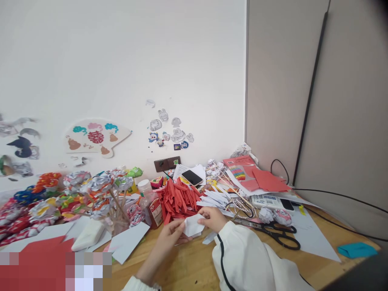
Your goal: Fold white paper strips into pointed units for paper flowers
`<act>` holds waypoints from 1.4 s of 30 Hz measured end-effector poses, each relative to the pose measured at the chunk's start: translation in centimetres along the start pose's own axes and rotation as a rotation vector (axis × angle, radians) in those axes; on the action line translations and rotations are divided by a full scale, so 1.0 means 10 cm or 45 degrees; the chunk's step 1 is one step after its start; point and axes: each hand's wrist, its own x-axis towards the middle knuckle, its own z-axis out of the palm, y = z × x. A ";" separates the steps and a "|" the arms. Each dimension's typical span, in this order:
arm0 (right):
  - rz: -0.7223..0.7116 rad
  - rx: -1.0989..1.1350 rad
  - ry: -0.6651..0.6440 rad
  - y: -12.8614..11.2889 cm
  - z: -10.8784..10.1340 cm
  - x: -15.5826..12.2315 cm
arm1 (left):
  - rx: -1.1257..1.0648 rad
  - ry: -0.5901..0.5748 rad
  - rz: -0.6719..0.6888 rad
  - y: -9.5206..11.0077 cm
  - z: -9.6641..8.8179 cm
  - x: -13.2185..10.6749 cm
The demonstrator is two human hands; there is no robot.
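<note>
Folded white paper sheet (194,227): held over the wooden desk (188,268), on the front-edge side of slender red paper strips (178,200); spans left to right, roughly along the back edge, right end slanting toward it; true long axis cannot be told.
Left grip (172,234): thumb and fingers closed on its left end.
Right grip (214,219): pinching its upper right corner.
Writing: red "囍" character (95,137) on white fan-shaped paper cutout (86,140).
Reddish-brown carton (155,212): label illegible.
Flat red packet (242,169), toward back right corner: print illegible.

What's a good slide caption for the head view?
Left hand and right hand hold folded white paper before heaped red paper strips on a wooden table.
</note>
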 end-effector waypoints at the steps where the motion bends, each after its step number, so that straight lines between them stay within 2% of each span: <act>1: 0.014 0.031 -0.013 0.00 -0.01 0.01 | -0.007 0.030 0.005 -0.01 -0.01 0.01; 6: 0.010 0.234 -0.119 0.01 -0.03 0.02 | -0.027 0.235 0.045 -0.03 -0.03 0.05; 10: 0.027 0.384 -0.163 0.02 -0.04 0.03 | -0.050 0.234 0.066 0.00 -0.02 0.03; 13: 0.006 0.482 -0.195 -0.03 -0.05 0.01 | -0.105 0.223 0.165 0.02 -0.02 0.01; 17: -0.071 0.557 -0.150 -0.14 -0.05 -0.03 | -0.190 0.263 0.228 0.05 -0.02 -0.02; 24: -0.167 0.450 -0.050 -0.17 -0.01 -0.06 | -0.296 0.163 0.164 0.06 -0.03 -0.05; 31: -0.249 0.220 -0.045 -0.10 -0.02 -0.06 | -0.153 0.233 -0.014 -0.02 -0.07 0.06; 37: -0.191 -0.038 -0.148 -0.01 -0.02 -0.06 | 0.076 0.193 0.110 -0.03 -0.01 0.02; 42: -0.204 -0.094 -0.156 0.14 0.07 0.01 | 0.136 0.194 0.096 0.02 0.07 -0.02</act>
